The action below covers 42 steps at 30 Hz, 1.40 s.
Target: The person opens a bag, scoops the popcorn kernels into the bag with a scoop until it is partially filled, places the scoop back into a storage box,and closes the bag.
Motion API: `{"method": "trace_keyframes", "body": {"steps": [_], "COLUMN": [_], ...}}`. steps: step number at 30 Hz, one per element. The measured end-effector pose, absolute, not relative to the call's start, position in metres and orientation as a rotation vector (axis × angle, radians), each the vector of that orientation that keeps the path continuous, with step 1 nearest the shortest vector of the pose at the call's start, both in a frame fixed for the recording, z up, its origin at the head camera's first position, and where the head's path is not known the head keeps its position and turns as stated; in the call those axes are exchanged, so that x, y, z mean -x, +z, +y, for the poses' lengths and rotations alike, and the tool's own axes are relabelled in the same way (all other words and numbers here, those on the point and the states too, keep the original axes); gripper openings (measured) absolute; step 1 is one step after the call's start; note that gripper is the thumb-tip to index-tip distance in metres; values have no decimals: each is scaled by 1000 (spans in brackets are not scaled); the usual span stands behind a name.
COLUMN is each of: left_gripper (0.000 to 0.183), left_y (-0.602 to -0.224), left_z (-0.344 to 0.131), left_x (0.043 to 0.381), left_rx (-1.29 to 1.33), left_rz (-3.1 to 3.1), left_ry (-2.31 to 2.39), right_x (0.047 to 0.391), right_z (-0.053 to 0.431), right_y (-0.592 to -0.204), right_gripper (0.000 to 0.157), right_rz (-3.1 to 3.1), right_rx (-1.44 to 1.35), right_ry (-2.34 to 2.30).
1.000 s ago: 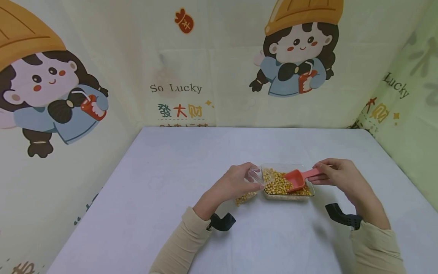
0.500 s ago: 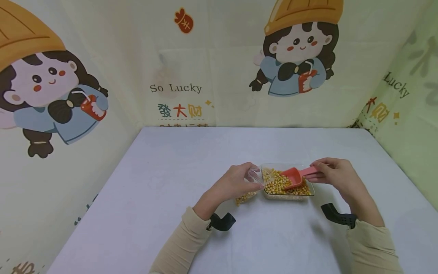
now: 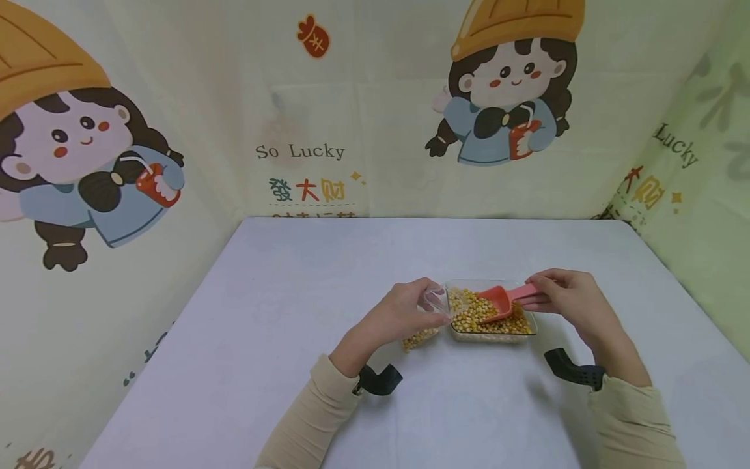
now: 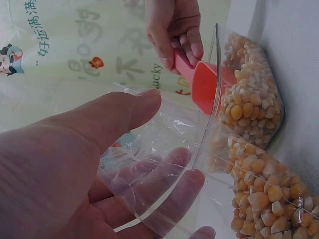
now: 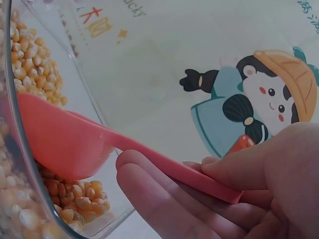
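My right hand [image 3: 577,299] pinches the handle of a pink scoop [image 3: 498,303] between thumb and fingers. The scoop's bowl is tipped down into dried corn kernels [image 3: 469,320] inside a clear rectangular container [image 3: 492,338]. Left of it, my left hand [image 3: 398,312] holds the mouth of a clear plastic bag [image 4: 174,122] apart, thumb on one side and fingers bent on the other. Corn kernels [image 4: 271,199] fill the bag's lower part, which rests beside the container. In the right wrist view, the scoop's front edge is hidden behind the container's rim [image 5: 32,174].
A white table [image 3: 328,273] bears everything. Behind it and along the sides hang printed cloths [image 3: 387,117] with cartoon figures. A black wrist mount [image 3: 381,380] juts from the left sleeve and another black mount [image 3: 574,370] from the right.
My right hand has moved slightly left, bringing the scoop further left over the corn in the container. The left hand and the bag have stayed in place.
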<state>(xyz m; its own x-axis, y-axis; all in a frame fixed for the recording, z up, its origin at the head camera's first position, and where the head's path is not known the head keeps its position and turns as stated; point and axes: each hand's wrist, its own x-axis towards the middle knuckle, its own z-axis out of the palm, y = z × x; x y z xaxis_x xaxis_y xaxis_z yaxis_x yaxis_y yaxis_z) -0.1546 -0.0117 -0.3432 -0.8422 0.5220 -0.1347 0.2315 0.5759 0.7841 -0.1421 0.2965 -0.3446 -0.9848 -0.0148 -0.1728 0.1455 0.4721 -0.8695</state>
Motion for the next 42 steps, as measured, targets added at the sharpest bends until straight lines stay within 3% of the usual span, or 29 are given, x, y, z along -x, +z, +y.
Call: {"method": "trace_keyframes", "body": {"steps": [42], "left_gripper": [52], "left_y": [-345], "left_z": [-12], "left_x": [155], "left_rx": [-643], "left_rz": [2474], "left_ry": [1149], "right_x": [142], "right_z": [324], "right_y": [-354], "right_gripper": [64], "right_rz": [2333], "right_rx": [-103], "right_ry": [-1733]}}
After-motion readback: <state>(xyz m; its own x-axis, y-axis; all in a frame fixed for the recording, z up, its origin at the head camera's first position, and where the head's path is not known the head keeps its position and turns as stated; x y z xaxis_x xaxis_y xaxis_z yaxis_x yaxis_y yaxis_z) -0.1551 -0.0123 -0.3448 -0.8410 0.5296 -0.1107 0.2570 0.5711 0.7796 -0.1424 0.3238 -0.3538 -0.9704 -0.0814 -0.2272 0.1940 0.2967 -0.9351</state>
